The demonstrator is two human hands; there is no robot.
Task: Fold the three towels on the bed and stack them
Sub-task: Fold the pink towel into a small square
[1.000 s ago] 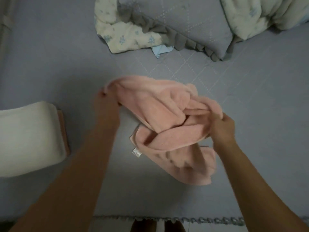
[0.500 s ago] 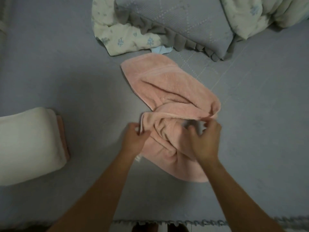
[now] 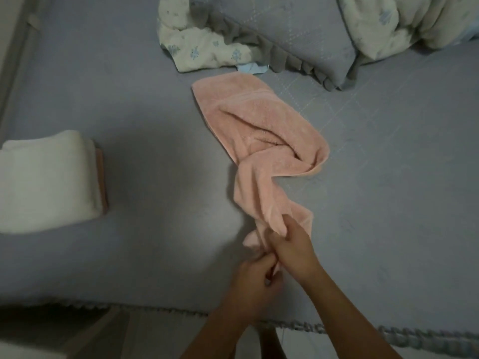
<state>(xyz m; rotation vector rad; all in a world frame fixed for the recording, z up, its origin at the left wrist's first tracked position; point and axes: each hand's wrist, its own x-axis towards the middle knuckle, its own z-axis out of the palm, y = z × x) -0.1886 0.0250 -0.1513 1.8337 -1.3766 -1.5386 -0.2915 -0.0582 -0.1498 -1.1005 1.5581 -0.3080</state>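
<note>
A pink towel (image 3: 261, 141) lies stretched and twisted on the grey bed, its far end flat near the pillow and its near end bunched. My right hand (image 3: 291, 248) grips that near end, with a fold of cloth over the fingers. My left hand (image 3: 255, 278) pinches the towel's lowest corner just beside it. At the left edge sits a folded cream towel (image 3: 46, 180) stacked on a folded pink one (image 3: 101, 177), of which only a thin edge shows.
A grey ruffled pillow (image 3: 285, 32) and floral bedding (image 3: 204, 53) lie at the head of the bed, with more floral quilt (image 3: 404, 22) at the top right. The bed's fringed front edge (image 3: 388, 332) runs just below my hands. Bare grey sheet (image 3: 155, 125) spreads between stack and towel.
The crumpled towel was laid out lengthwise toward the pillow. Both hands slid down its length toward me and now hold its near end close together.
</note>
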